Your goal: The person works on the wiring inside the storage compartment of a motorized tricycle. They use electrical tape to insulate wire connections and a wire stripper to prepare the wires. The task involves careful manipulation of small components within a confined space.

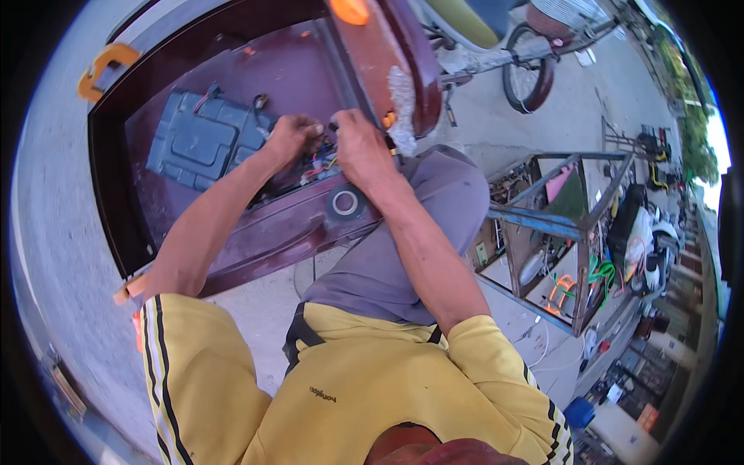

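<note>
My left hand [293,136] and my right hand [359,149] are close together over the inside of a maroon open box [306,66]. The left fingers are pinched; what lies between them is too small to make out. My right fingers are curled, with a small dark bit showing at their tips that I cannot name. Just below both hands runs a bundle of coloured wires [316,167]. A roll of black tape [343,203] lies on the box's near rim. Left of my hands, a grey-blue plastic case [198,141] with a red wire rests inside the box.
An orange hook-shaped part [107,71] sticks out at the box's far left corner. A blue metal frame [542,225] holding tools and parts stands on my right, with green and orange hoses nearby. A wheeled cycle [528,70] is parked at the far right.
</note>
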`<state>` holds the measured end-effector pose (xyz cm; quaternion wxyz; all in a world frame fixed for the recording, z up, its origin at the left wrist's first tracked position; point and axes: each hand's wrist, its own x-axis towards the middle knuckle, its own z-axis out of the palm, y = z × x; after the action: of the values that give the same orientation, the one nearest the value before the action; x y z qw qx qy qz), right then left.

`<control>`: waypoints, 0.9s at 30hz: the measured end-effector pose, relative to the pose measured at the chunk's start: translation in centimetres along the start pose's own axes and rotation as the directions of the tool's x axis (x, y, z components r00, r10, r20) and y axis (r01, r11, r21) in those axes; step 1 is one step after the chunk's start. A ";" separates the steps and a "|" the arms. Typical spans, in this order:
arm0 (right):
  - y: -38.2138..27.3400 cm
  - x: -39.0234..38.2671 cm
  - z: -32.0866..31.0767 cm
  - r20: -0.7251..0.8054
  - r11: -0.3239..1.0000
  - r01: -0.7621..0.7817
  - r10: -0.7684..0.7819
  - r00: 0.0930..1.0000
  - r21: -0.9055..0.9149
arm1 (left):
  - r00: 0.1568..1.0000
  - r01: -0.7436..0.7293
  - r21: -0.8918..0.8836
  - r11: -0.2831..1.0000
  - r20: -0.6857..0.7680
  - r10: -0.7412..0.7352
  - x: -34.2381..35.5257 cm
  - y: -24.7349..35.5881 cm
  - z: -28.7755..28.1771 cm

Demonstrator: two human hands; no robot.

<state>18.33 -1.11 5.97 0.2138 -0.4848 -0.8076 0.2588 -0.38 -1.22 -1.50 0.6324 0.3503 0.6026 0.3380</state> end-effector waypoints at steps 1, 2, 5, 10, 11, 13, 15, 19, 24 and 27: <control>-1.4 -0.1 -0.6 0.003 0.997 0.071 -0.071 0.997 0.002 | 1.000 0.003 -0.040 0.999 -0.006 -0.004 0.7 -1.6 -1.5; -1.8 -0.1 -0.6 -0.001 0.976 0.197 -0.198 0.980 -0.095 | 0.999 -0.028 -0.125 0.992 -0.042 0.023 1.5 -3.8 -2.7; -3.3 -3.0 -5.9 0.010 0.994 0.104 -0.104 0.995 -0.031 | 0.999 -0.049 -0.076 0.996 0.011 0.050 2.0 -2.9 -0.9; -3.9 -9.7 -13.7 -0.409 0.961 0.255 -0.192 0.892 0.106 | 0.998 -0.053 0.022 0.998 0.039 0.052 3.0 -3.4 -1.8; -4.0 -11.3 -15.9 -0.444 0.961 0.248 -0.170 0.880 0.122 | 0.997 -0.069 0.049 0.996 0.023 0.068 3.3 -3.7 -2.2; -3.4 -15.0 -20.2 -0.513 0.986 0.155 -0.099 0.853 0.067 | 0.997 -0.081 0.084 0.993 0.015 0.080 3.7 -3.6 -1.9; -1.7 -18.3 -24.3 -0.601 1.000 0.003 -0.018 0.799 -0.026 | 0.997 -0.072 0.113 0.991 -0.004 0.073 3.1 -3.0 -2.5; 3.5 -26.0 -31.3 -0.747 0.914 -0.357 0.099 0.658 -0.193 | 0.998 -0.055 0.107 0.993 0.028 0.053 2.7 -2.4 -2.7; 7.6 -35.0 -37.0 -0.853 0.730 -0.669 0.252 0.457 -0.143 | 0.994 -0.101 0.240 0.965 -0.019 0.108 4.0 -3.7 -3.9; 9.5 -38.5 -39.3 -0.881 0.667 -0.736 0.274 0.387 -0.116 | 0.996 -0.082 0.264 0.961 -0.013 0.088 2.2 -2.1 -1.5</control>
<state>65.02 -23.53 26.87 0.3290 -0.8133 -0.4550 -0.1526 -1.73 -0.39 -4.44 0.5576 0.4527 0.6344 0.2861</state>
